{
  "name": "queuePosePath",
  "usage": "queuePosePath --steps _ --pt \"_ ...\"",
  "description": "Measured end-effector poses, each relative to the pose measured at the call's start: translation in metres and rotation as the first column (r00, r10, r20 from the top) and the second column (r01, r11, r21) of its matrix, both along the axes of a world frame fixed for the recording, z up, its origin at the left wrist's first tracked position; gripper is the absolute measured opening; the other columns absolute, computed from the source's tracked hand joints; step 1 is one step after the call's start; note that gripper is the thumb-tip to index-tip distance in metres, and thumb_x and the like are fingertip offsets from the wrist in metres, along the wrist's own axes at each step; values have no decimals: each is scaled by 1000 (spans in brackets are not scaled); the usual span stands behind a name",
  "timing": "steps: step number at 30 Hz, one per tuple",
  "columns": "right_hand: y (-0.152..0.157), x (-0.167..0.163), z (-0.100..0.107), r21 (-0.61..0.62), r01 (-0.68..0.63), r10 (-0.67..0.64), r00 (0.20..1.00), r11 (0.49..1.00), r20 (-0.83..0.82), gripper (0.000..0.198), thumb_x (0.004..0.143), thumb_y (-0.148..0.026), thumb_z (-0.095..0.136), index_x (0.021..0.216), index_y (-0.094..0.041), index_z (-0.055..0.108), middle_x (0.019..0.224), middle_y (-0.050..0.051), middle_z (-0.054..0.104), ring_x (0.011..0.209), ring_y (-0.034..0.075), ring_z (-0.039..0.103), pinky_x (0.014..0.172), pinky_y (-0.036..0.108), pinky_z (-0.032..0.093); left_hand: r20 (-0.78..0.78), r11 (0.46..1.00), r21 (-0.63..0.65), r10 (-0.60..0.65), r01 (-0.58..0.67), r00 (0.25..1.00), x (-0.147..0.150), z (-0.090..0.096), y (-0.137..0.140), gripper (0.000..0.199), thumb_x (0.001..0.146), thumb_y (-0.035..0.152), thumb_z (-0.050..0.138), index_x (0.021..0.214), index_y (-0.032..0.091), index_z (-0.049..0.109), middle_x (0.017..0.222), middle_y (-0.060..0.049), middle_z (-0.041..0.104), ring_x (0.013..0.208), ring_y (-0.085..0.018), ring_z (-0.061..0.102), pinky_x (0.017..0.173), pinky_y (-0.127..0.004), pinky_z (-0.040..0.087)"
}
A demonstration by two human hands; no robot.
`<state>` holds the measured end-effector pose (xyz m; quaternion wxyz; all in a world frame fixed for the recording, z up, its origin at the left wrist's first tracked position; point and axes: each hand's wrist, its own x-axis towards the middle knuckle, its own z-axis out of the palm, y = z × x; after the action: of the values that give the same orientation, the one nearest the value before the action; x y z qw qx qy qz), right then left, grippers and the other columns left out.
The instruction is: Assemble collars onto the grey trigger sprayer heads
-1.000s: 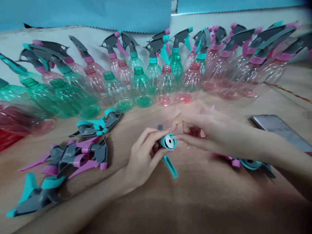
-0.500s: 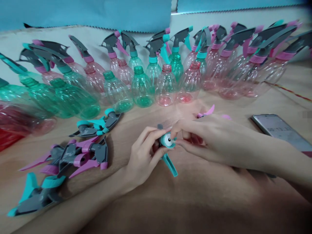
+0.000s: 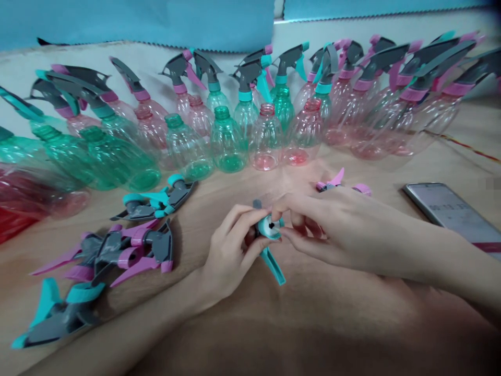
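Observation:
Low over the table's middle, my left hand [image 3: 230,243] is wrapped round a grey and teal trigger sprayer [image 3: 275,266]. The sprayer's teal collar faces me, showing a white inside with a dark centre, and its teal lever points down. My right hand [image 3: 317,219] is closed at the collar's right edge, thumb and forefinger touching the rim; anything small between those fingertips is hidden. To the left lie loose trigger sprayers, teal ones [image 3: 135,206] and pink ones [image 3: 136,256], with another teal one [image 3: 58,313] nearer me.
Open-necked bottles, green [image 3: 229,143] and pink [image 3: 266,138], stand behind my hands. Bottles with sprayers fitted [image 3: 246,107] line the wall. Pink sprayer parts [image 3: 331,183] lie beyond my right hand. A phone [image 3: 450,209] rests at right, and a red item [image 3: 18,222] at far left.
My right hand's fingers have shifted slightly at the collar, and more of its inside shows. My left hand and the sprayer are almost still.

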<state>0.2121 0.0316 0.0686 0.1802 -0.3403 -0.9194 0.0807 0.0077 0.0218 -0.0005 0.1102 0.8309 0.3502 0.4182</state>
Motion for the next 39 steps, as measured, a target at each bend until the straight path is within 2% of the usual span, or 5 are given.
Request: queuePosePath --steps 16,22,29,36,39 --pt "-6 -3 -2 269 41 -68 993 962 92 13 83 -19 45 73 -19 55 52 -1 55 43 14 43 46 27 15 12 1000 -15 28 -28 1000 0 2 -3 22 92 24 59 113 20 56 94 -2 56 60 -8 51 55 -20 49" --pt "-5 -3 -1 148 31 -45 995 988 92 18 87 -23 48 89 -14 63 54 0 57 45 14 47 46 27 19 11 999 -4 52 -52 999 0 2 -5 23 91 21 60 114 20 58 95 -3 58 62 -8 52 56 -21 49" --pt "-8 -11 -13 105 84 -78 995 991 -54 20 89 -24 49 96 -14 65 59 0 61 49 14 51 48 27 26 10 998 14 68 -68 998 0 1 -4 20 90 17 60 110 18 58 92 -1 57 62 -8 51 57 -21 48" --pt "-14 -18 -15 92 245 -234 966 965 -113 14 83 -24 51 74 -17 60 49 -3 53 41 13 47 44 27 21 61 991 71 105 -109 993 2 -1 -5 19 86 19 65 104 17 58 84 1 51 60 -8 49 52 -20 43" --pt "-19 -17 -13 117 298 -292 954 947 -67 20 84 -26 50 65 -19 52 45 -4 44 37 11 36 42 27 16 56 988 88 124 -129 991 2 -2 -6 22 86 21 66 107 18 58 83 1 51 61 -9 49 53 -21 44"
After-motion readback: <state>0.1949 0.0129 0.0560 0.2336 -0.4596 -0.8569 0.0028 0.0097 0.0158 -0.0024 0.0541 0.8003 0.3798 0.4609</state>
